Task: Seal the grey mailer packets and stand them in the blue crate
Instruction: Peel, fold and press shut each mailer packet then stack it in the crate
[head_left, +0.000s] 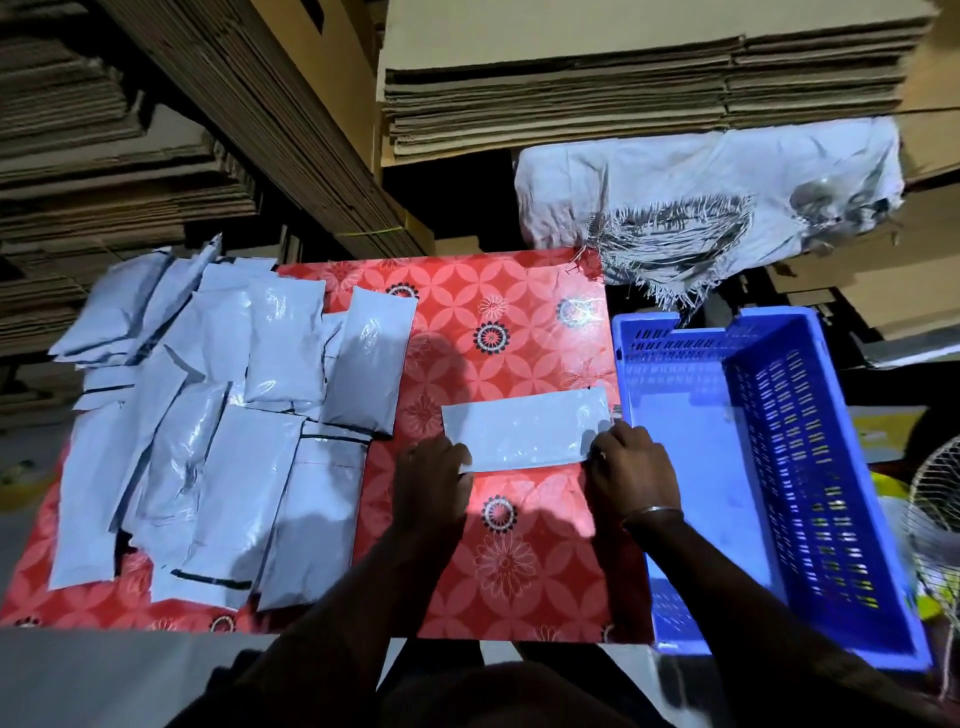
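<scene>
A pile of grey mailer packets (208, 415) is lying along the table (519, 291)'s left edge. The left hand (431, 480) and right hand (631, 467) are each pinching an end of one packet (524, 428) lying flat mid-table. The blue crate (753, 467) is sitting just beside the right edge.
</scene>
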